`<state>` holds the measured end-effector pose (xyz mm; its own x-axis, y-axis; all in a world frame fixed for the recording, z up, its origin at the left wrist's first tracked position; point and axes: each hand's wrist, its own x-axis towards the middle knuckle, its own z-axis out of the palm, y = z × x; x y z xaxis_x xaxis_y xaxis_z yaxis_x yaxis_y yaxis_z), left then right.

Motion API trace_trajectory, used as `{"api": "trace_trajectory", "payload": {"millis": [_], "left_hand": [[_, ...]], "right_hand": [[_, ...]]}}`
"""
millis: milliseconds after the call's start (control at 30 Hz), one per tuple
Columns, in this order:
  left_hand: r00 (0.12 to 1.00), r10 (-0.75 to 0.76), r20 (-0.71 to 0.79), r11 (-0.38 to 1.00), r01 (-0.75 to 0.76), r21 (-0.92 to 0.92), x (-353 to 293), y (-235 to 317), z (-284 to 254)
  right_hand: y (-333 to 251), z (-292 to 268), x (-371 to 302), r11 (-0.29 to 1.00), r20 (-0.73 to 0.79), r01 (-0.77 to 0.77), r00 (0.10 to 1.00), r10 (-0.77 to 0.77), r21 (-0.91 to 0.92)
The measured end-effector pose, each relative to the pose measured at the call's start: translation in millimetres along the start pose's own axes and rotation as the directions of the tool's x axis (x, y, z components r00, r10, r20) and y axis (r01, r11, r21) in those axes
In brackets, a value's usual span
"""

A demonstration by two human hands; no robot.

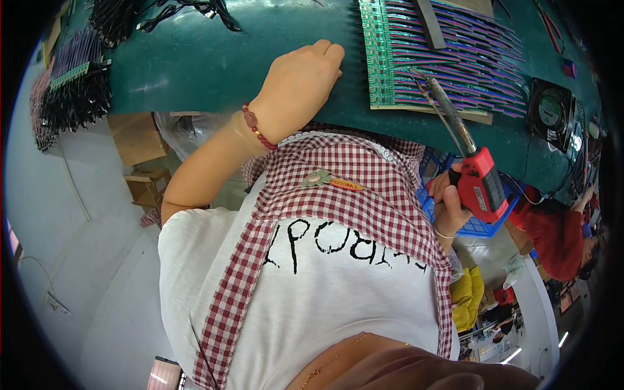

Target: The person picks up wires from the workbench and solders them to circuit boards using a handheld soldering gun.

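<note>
My right hand (448, 201) grips a red and black soldering gun (481, 185), with its long metal barrel angled up and left. A thin guide tube runs beside the barrel. The tip appears over a row of small green circuit boards (380, 58) with black, red and blue wires (468, 71) running off to the right. Just left of the boards, my left hand (305, 84) rests at the near part of the table with its fingers curled closed. Whatever they hold, if anything, is hidden behind the hand.
A grey bar (429, 25) lies across the wires on the green table (195, 68). Black cable bundles (78, 91) hang at the left edge. A black fan (552, 107) stands at right. Below are a blue crate (478, 227) and cardboard boxes (146, 185). Another person's red sleeve (552, 244) shows at right.
</note>
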<state>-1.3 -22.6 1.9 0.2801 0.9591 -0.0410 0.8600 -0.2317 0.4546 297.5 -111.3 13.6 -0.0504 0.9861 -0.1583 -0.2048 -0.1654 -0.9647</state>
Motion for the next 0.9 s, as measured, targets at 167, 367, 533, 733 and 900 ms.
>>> {"api": "trace_trajectory", "payload": {"millis": [167,367,533,733,900], "left_hand": [[0.999,-0.022,-0.030,0.979,0.015,-0.205,-3.1,-3.1,-1.6],[0.931,-0.114,0.348,0.269,0.366,-0.891,-8.6,33.7,-24.0],[0.947,-0.061,0.315,-0.040,0.313,-0.949,-23.4,64.3,-14.6],[0.935,-0.035,0.354,0.032,0.355,-0.934,-32.1,62.0,-12.3],[0.977,-0.102,0.186,0.354,0.210,-0.911,-38.3,61.8,-5.3]], "right_hand": [[3.6,1.1,-2.3,1.000,0.027,-0.001,1.000,0.000,0.020],[-1.8,45.4,22.5,0.982,-0.005,0.048,0.999,-0.048,0.184],[-16.7,85.2,42.9,0.998,0.143,-0.063,0.988,0.062,0.003],[-14.9,84.4,46.6,0.984,0.267,0.018,0.963,0.031,-0.177],[-13.9,85.4,46.7,0.949,0.267,0.001,0.960,0.088,-0.316]]}}
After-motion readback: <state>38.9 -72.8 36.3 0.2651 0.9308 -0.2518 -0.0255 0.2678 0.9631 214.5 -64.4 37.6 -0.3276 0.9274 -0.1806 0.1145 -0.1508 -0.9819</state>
